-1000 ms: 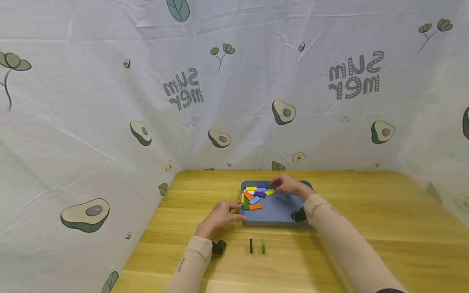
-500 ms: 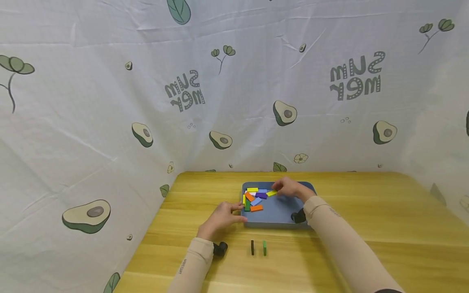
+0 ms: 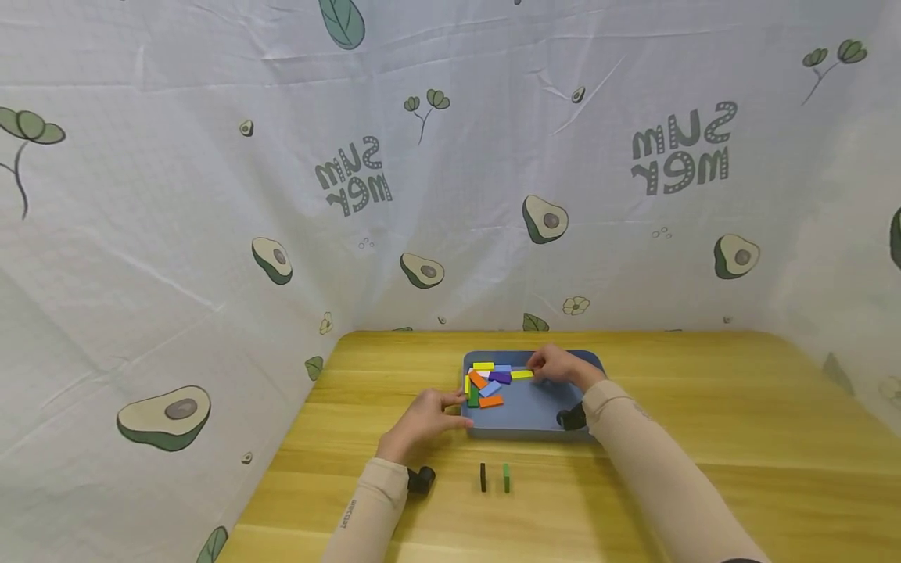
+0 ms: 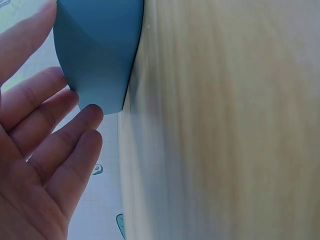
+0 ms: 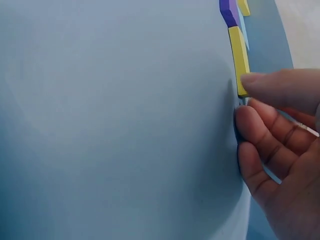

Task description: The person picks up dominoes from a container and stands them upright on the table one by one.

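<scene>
A shallow blue-grey tray (image 3: 531,412) holds several coloured domino blocks, gathered at its left side. My left hand (image 3: 425,422) rests against the tray's left front corner; in the left wrist view its fingertips (image 4: 91,116) touch or lie close to the tray wall, fingers loosely extended. Inside the tray, at the back, my right hand (image 3: 556,366) holds the end of a yellow domino block (image 3: 522,374). The right wrist view shows the thumb on that yellow block, the other fingers curled below it; the index fingertip is hidden. A purple block (image 5: 229,12) adjoins its far end.
On the wooden table (image 3: 338,500), in front of the tray, a black block (image 3: 482,478) and a green block (image 3: 506,478) stand on edge, apart. Orange (image 3: 491,401), dark green and light blue blocks lie in the tray. A printed white curtain (image 3: 479,172) hangs behind.
The yellow block under my right hand has turned from slanting to nearly level with the tray's back edge. My right hand has shifted slightly right and nearer. My left hand stays put.
</scene>
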`<state>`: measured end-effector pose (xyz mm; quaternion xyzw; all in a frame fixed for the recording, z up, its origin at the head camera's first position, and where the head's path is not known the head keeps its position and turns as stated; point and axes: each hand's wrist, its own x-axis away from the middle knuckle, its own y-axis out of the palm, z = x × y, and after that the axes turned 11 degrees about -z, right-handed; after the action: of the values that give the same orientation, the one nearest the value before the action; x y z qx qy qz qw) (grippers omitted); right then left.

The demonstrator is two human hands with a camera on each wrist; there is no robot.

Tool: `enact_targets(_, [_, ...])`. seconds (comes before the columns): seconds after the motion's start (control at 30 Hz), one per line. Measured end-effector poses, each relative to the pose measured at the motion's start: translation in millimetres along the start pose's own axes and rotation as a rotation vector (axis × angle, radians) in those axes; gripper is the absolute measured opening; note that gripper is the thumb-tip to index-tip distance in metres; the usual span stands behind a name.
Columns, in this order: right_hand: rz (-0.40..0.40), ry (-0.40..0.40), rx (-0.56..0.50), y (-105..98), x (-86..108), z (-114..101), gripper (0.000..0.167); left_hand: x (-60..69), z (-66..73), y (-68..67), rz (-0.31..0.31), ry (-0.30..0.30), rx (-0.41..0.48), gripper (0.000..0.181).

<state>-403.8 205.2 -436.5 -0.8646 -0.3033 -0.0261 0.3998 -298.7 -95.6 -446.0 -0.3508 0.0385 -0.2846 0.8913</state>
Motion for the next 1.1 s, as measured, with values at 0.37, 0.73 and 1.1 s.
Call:
enact_targets(0.37, [0.008, 0.054, -0.01, 3.8, 0.0, 3.4, 0.017, -0.3, -0.3, 0.8, -0.001, -0.003, 0.012, 0.058])
enact_targets(0.73, [0.021, 0.073, 0.032, 9.3, -4.5, 8.5, 0.01, -0.4, -3.2, 5.6, 0.004, -0.003, 0.024, 0.058])
enact_targets(1.1, [-0.001, 0.081, 0.019, 4.1, -0.5, 0.8, 0.012, -0.4, -4.1, 1.8, 0.007, -0.007, 0.043, 0.057])
